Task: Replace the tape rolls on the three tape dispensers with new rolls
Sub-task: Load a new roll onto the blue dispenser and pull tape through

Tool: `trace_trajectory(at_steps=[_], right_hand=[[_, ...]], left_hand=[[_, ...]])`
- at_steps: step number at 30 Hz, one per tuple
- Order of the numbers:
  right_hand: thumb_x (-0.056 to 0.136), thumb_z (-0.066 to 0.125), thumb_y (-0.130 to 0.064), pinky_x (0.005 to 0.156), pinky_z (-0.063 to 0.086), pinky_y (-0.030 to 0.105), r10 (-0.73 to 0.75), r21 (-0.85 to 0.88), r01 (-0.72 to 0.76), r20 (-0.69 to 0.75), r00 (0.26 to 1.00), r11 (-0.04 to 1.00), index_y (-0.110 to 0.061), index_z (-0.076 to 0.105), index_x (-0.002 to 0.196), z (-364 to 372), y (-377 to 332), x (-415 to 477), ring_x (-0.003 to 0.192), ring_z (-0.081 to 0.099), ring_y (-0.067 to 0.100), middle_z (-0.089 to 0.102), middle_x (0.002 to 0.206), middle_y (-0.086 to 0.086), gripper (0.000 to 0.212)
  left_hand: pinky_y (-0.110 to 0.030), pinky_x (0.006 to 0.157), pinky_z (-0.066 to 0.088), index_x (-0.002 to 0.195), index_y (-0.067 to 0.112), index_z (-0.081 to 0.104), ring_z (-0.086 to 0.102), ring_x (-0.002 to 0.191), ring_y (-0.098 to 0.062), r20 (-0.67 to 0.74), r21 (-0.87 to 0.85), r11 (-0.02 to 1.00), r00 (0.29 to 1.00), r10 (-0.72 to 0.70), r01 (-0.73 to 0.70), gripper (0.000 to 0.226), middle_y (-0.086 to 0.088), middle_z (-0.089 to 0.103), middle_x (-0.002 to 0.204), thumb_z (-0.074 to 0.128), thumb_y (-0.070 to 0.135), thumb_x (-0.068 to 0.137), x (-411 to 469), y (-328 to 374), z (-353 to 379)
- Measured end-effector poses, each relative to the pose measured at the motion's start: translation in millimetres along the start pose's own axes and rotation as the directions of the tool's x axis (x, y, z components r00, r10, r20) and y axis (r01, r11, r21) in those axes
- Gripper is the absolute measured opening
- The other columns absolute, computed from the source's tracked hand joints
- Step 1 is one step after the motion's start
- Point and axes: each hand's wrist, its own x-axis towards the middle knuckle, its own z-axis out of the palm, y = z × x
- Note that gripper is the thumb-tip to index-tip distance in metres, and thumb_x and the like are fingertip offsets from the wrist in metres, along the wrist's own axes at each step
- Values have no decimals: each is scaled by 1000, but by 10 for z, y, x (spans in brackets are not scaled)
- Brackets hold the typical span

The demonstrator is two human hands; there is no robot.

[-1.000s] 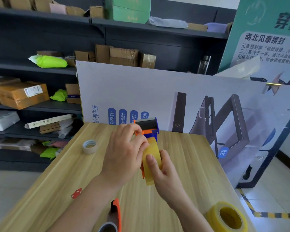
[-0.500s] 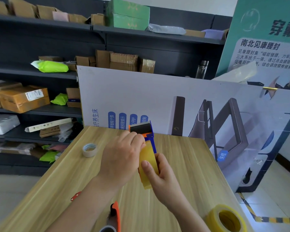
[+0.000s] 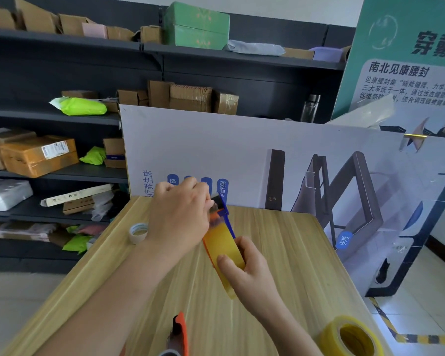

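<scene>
Here, gripping roll with right hand, thumb across it; curling left hand round dispenser head. Holding both above table, long axis running away from body, head beyond roll, nearer left hand.

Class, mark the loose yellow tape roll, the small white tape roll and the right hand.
loose yellow tape roll (image 3: 328, 335), head view, outer wall.
small white tape roll (image 3: 136, 239), head view, near wall.
right hand (image 3: 252, 276), head view, back.
</scene>
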Motion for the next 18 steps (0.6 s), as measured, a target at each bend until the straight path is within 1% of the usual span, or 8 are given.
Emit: trace_trajectory(at_steps=[3, 7, 9, 11, 13, 14, 16, 18], right_hand=[[71, 58, -28, 50, 37, 21, 2, 8, -2, 50, 999, 1000, -11, 51, 83, 12, -24, 4, 55, 41, 7, 44, 62, -10, 22], [67, 54, -24, 54, 34, 26, 20, 3, -21, 75, 997, 1000, 0, 49, 90, 25, -19, 16, 59, 38, 12, 42, 67, -2, 34], [66, 53, -24, 54, 34, 23, 62, 11, -63, 106, 992, 998, 1, 48, 93, 22, -17, 13, 61, 37, 12, 41, 70, -1, 37], [73, 57, -30, 56, 37, 17, 146, 59, -155, 127, 981, 986, -6, 52, 94, 29, -6, 18, 62, 44, 11, 46, 72, -3, 32], [88, 62, -44, 59, 44, 12, 231, 110, -242, 100, 968, 964, -24, 59, 93, 55, 8, 28, 66, 58, 5, 60, 76, -9, 21], [88, 61, -50, 60, 47, 13, 250, 114, -257, 77, 965, 960, -30, 61, 92, 64, 31, 41, 68, 62, 2, 65, 80, -10, 20], [85, 64, -51, 61, 50, 17, 258, 100, -260, 26, 966, 960, -27, 64, 91, 83, 85, 74, 70, 64, 3, 69, 83, -5, 25], [83, 70, -47, 62, 50, 19, 255, 103, -256, 17, 967, 961, -25, 64, 92, 75, 102, 103, 70, 64, 6, 68, 82, -4, 24]], left_hand=[[-41, 71, 40, 74, 17, 55, 52, 60, -22, 6, 19, 1000, 1000, -2, 2, 16, 3, 59, 71, 59, 19, 90, 68, -60, 32], [-34, 73, 32, 82, 15, 55, 47, 61, -19, 18, -58, 997, 998, -54, 55, 15, 2, 63, 75, 52, 20, 96, 126, -139, 76], [-31, 73, 31, 85, 13, 55, 43, 57, -18, 34, -101, 992, 997, -73, 76, 15, 2, 60, 71, 50, 21, 97, 147, -175, 89], [-30, 74, 32, 87, 14, 55, 42, 56, -18, 76, -135, 988, 995, -64, 74, 16, 6, 55, 66, 48, 22, 98, 154, -189, 99], [-31, 71, 36, 87, 17, 51, 49, 59, -19, 138, -160, 985, 990, -36, 58, 15, 7, 57, 66, 45, 24, 99, 148, -187, 113], [-31, 68, 37, 86, 19, 48, 53, 63, -20, 174, -175, 982, 984, -33, 64, 16, 6, 60, 68, 44, 26, 99, 148, -198, 122], [-34, 63, 44, 82, 22, 47, 60, 69, -18, 254, -235, 960, 963, -92, 153, 17, 6, 66, 73, 45, 26, 99, 172, -265, 136], [-38, 67, 52, 79, 20, 52, 64, 68, -15, 317, -317, 901, 929, -192, 295, 19, 7, 69, 72, 48, 24, 97, 223, -374, 137]])
